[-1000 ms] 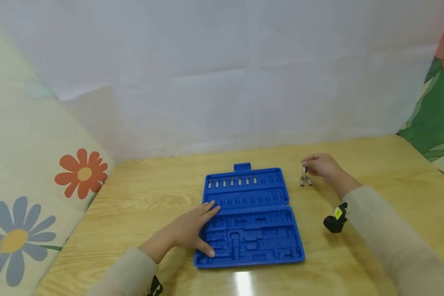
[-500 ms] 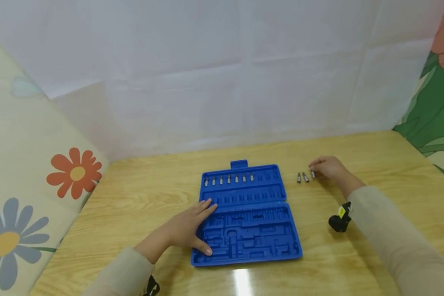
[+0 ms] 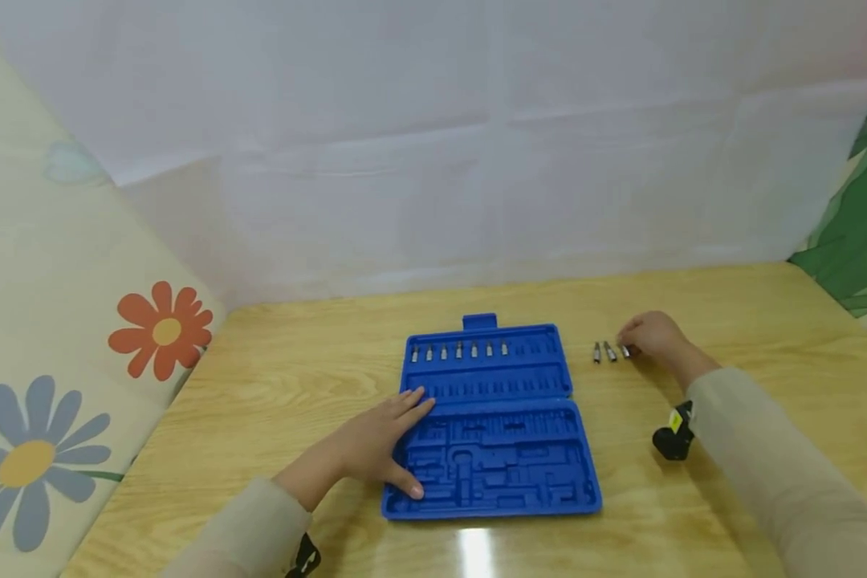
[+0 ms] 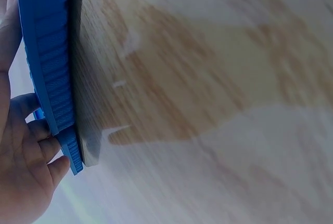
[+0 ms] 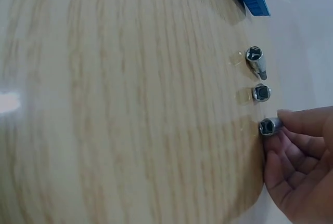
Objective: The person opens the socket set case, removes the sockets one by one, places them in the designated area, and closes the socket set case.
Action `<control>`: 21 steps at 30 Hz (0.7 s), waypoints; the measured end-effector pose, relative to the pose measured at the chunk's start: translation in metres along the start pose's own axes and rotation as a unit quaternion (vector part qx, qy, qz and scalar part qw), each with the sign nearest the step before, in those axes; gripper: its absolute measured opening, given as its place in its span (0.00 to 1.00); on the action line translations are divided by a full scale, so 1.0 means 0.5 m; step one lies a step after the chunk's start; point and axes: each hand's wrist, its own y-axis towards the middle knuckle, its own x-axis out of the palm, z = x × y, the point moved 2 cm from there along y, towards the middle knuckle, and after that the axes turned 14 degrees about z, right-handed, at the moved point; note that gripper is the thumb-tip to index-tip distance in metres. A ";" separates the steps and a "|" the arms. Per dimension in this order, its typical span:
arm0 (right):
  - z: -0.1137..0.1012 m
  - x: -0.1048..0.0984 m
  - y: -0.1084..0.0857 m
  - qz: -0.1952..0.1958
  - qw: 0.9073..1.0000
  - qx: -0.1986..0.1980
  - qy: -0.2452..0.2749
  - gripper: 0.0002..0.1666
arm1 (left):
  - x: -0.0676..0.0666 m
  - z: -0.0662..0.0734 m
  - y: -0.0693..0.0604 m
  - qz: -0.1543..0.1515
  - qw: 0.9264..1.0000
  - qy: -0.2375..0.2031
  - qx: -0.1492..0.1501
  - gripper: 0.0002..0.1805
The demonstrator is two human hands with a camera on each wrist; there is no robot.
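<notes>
A blue plastic tool case (image 3: 506, 475) lies unfolded on the table. Along its upper tray several silver bit sockets (image 3: 474, 350) stand in a row on the left side. My left hand (image 3: 368, 440) rests over the case's left edge, fingers spread; in the left wrist view the hand (image 4: 28, 156) lies against the case wall (image 4: 49, 52). Right of the case, my right hand (image 3: 653, 337) pinches a bit socket (image 5: 268, 126) between thumb and fingers, low at the tabletop. Beside it lie two more bit sockets, one near (image 5: 261, 93) and one farther (image 5: 255, 56).
The wood-patterned table (image 3: 296, 361) reaches back to a white cloth backdrop (image 3: 361, 201). Flower-printed panels stand at the left (image 3: 29, 281) and right (image 3: 856, 225). Moulded recesses fill the case's lower half.
My right hand has brought the pinched bit socket down and rightward, from above the other two to the tabletop at their right. My left hand stays on the case.
</notes>
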 end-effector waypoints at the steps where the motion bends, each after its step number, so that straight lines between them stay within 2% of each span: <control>1: 0.001 0.000 0.001 0.001 1.000 -0.003 -0.003 0.13 | 0.000 0.000 0.000 0.001 1.000 0.001 0.000 0.60; 9: 0.004 0.005 -0.007 -0.028 0.999 -0.026 -0.033 0.12 | 0.008 0.003 -0.009 -0.003 1.000 -0.013 -0.003 0.60; 15: 0.003 0.001 -0.006 -0.014 0.998 -0.039 -0.042 0.12 | 0.008 0.001 -0.002 0.000 1.000 -0.008 -0.002 0.60; 21: -0.002 -0.001 0.002 -0.002 0.998 -0.033 -0.047 0.11 | 0.000 -0.002 0.003 -0.003 1.000 -0.004 -0.005 0.60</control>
